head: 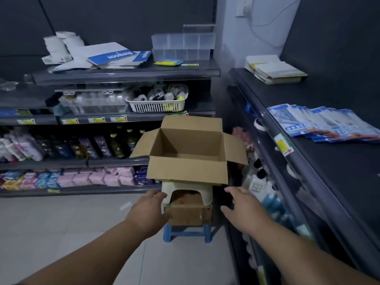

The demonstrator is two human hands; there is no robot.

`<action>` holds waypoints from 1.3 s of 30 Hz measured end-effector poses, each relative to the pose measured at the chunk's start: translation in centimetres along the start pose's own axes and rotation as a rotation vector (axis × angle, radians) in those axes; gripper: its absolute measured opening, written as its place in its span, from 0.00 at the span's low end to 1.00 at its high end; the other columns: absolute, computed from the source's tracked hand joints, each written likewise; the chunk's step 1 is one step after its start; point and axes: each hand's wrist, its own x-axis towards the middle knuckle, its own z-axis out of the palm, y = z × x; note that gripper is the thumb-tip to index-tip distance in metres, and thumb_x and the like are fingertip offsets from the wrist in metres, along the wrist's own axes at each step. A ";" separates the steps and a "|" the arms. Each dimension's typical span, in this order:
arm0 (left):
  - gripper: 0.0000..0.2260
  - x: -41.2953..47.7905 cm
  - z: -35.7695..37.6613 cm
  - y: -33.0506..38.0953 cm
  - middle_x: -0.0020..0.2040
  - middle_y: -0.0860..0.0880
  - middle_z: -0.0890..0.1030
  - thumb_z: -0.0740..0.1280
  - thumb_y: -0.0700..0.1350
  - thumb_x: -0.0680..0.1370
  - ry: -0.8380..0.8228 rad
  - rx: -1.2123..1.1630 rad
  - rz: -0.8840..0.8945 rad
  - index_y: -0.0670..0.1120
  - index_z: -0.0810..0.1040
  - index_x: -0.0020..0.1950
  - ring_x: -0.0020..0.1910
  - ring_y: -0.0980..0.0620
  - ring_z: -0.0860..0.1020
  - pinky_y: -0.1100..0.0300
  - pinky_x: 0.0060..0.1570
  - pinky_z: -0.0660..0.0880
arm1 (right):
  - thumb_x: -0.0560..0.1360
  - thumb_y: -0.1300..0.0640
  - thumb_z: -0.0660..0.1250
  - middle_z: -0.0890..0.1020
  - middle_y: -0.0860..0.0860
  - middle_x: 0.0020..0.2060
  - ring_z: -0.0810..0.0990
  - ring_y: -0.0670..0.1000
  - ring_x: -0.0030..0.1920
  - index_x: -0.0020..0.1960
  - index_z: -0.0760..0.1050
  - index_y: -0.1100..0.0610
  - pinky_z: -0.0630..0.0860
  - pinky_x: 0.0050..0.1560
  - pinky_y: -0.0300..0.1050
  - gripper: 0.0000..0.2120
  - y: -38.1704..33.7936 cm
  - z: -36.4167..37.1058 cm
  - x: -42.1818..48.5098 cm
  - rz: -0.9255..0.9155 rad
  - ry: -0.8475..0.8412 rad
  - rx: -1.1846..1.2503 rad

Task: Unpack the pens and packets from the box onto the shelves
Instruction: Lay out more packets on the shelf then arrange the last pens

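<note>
box (188, 170) sits mid-frame, flaps open, on a white stool (186, 191) stacked on a second carton (188, 215) and a blue stool (186, 234). what I can see of the inside is bare cardboard floor, no pens or packets visible; the near corner is hidden by the front wall. packets (329, 125) lie fanned out on the right shelf (339, 177) at 2 o'clock from the box. can't pick out pens anywhere. left hand (150, 209) at 7 o'clock of the box, right hand (245, 205) at 5 o'clock, both below the box, fingers spread and loose, holding nothing; the left fingertips are at the white stool's edge, can't tell if they touch. my read: unpacking looks about done, hands are going in for the box itself. next move calls for a two-sided grip on the box walls and a straight lift, since the stool stack under it looks tippy
</note>
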 end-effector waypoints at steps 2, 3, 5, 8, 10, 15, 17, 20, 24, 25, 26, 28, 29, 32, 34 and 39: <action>0.27 2.7 -0.5 0.3 0.73 0.53 0.64 0.66 0.55 0.76 0.007 -0.012 0.001 0.53 0.64 0.74 0.67 0.53 0.68 0.59 0.65 0.69 | 0.77 0.45 0.64 0.68 0.49 0.66 0.72 0.50 0.62 0.73 0.63 0.49 0.73 0.59 0.45 0.26 0.2 -1.0 3.3 0.004 0.008 -0.011; 0.27 4.2 -0.7 0.3 0.72 0.53 0.64 0.66 0.55 0.76 0.014 -0.015 0.003 0.53 0.64 0.74 0.67 0.53 0.68 0.59 0.65 0.70 | 0.77 0.45 0.64 0.68 0.49 0.66 0.72 0.50 0.62 0.73 0.63 0.49 0.74 0.59 0.45 0.26 0.2 -1.4 4.8 0.009 0.008 -0.017; 0.26 7.3 -1.5 -0.1 0.72 0.53 0.65 0.66 0.55 0.76 0.030 -0.017 0.008 0.52 0.65 0.73 0.67 0.53 0.69 0.58 0.65 0.70 | 0.77 0.46 0.64 0.68 0.49 0.65 0.72 0.51 0.61 0.73 0.63 0.49 0.75 0.58 0.47 0.26 0.0 -1.8 8.1 0.019 0.002 -0.013; 0.25 12.8 -2.4 -1.2 0.70 0.51 0.68 0.66 0.53 0.76 0.052 -0.033 0.032 0.51 0.67 0.72 0.65 0.52 0.70 0.59 0.64 0.69 | 0.76 0.47 0.64 0.68 0.49 0.65 0.72 0.51 0.60 0.74 0.61 0.47 0.75 0.58 0.49 0.27 -0.8 -2.1 13.3 0.051 -0.007 0.000; 0.24 16.8 -3.1 -2.0 0.70 0.52 0.68 0.66 0.53 0.76 0.052 -0.046 0.050 0.51 0.68 0.71 0.64 0.53 0.71 0.59 0.62 0.69 | 0.76 0.48 0.64 0.68 0.48 0.67 0.72 0.51 0.61 0.74 0.61 0.46 0.75 0.59 0.50 0.28 -1.4 -2.0 16.8 0.082 -0.012 0.020; 0.26 26.0 -4.4 -3.9 0.70 0.52 0.66 0.66 0.54 0.76 -0.001 -0.043 0.079 0.51 0.66 0.72 0.64 0.52 0.71 0.58 0.62 0.71 | 0.76 0.47 0.66 0.67 0.50 0.70 0.70 0.53 0.66 0.74 0.62 0.48 0.72 0.64 0.49 0.28 -3.2 -0.5 24.5 0.155 -0.043 0.069; 0.25 29.1 -4.1 -4.3 0.71 0.51 0.66 0.66 0.53 0.77 -0.042 -0.056 0.090 0.51 0.66 0.72 0.65 0.51 0.71 0.58 0.63 0.71 | 0.76 0.47 0.66 0.67 0.51 0.69 0.70 0.53 0.66 0.73 0.64 0.48 0.70 0.65 0.46 0.27 -3.4 0.4 26.9 0.166 -0.057 0.066; 0.25 32.7 -2.5 -4.3 0.72 0.50 0.64 0.66 0.53 0.77 -0.131 -0.070 0.086 0.50 0.65 0.73 0.66 0.50 0.70 0.59 0.63 0.68 | 0.75 0.46 0.66 0.71 0.53 0.68 0.71 0.53 0.66 0.72 0.66 0.49 0.68 0.63 0.41 0.27 -2.8 2.0 29.8 0.185 -0.099 0.048; 0.26 36.4 0.5 -4.0 0.72 0.49 0.65 0.66 0.53 0.77 -0.246 -0.112 0.021 0.51 0.65 0.73 0.67 0.50 0.70 0.60 0.62 0.67 | 0.75 0.46 0.68 0.73 0.51 0.68 0.71 0.51 0.67 0.72 0.67 0.50 0.67 0.63 0.39 0.28 -0.9 4.0 32.9 0.193 -0.232 -0.002; 0.25 37.3 1.2 -4.1 0.71 0.48 0.66 0.66 0.53 0.77 -0.277 -0.116 0.008 0.51 0.66 0.73 0.66 0.50 0.70 0.61 0.61 0.67 | 0.74 0.47 0.69 0.74 0.50 0.67 0.71 0.50 0.66 0.72 0.67 0.50 0.66 0.63 0.39 0.28 -0.4 4.4 33.7 0.181 -0.267 -0.006; 0.24 38.0 2.0 -4.1 0.70 0.48 0.67 0.65 0.53 0.77 -0.306 -0.114 0.002 0.52 0.66 0.72 0.66 0.50 0.71 0.63 0.58 0.67 | 0.73 0.48 0.71 0.74 0.50 0.66 0.72 0.50 0.65 0.71 0.68 0.50 0.67 0.63 0.39 0.28 0.2 5.0 34.4 0.171 -0.311 -0.014; 0.22 39.4 3.6 -4.1 0.69 0.48 0.68 0.64 0.51 0.78 -0.375 -0.078 0.023 0.55 0.66 0.72 0.63 0.50 0.72 0.65 0.53 0.67 | 0.71 0.48 0.73 0.75 0.51 0.64 0.73 0.51 0.63 0.70 0.69 0.50 0.69 0.62 0.40 0.30 1.1 6.2 35.8 0.152 -0.416 -0.037; 0.21 39.9 4.4 -3.9 0.70 0.48 0.68 0.63 0.50 0.79 -0.424 -0.042 0.053 0.56 0.66 0.72 0.63 0.50 0.72 0.64 0.53 0.68 | 0.70 0.48 0.75 0.75 0.52 0.64 0.74 0.51 0.63 0.70 0.69 0.51 0.69 0.62 0.40 0.31 1.4 6.9 36.3 0.139 -0.473 -0.059; 0.23 41.3 6.6 -3.5 0.72 0.45 0.67 0.62 0.47 0.80 -0.589 0.028 0.103 0.54 0.63 0.75 0.67 0.46 0.68 0.63 0.57 0.66 | 0.68 0.47 0.76 0.72 0.53 0.64 0.73 0.54 0.63 0.69 0.69 0.52 0.72 0.61 0.42 0.33 2.1 9.3 37.5 0.057 -0.640 -0.216; 0.23 41.9 7.7 -3.3 0.72 0.44 0.67 0.62 0.47 0.80 -0.665 0.079 0.125 0.54 0.62 0.75 0.68 0.46 0.68 0.63 0.58 0.66 | 0.66 0.43 0.76 0.70 0.52 0.63 0.74 0.55 0.62 0.68 0.68 0.52 0.75 0.59 0.47 0.35 2.3 10.5 38.2 -0.002 -0.718 -0.325; 0.22 42.4 9.6 -4.0 0.71 0.45 0.65 0.62 0.50 0.79 -0.680 0.138 0.170 0.57 0.64 0.73 0.66 0.45 0.69 0.57 0.62 0.67 | 0.68 0.44 0.74 0.69 0.55 0.63 0.72 0.57 0.62 0.68 0.63 0.55 0.72 0.55 0.48 0.36 2.3 12.8 38.6 -0.229 -0.703 -0.493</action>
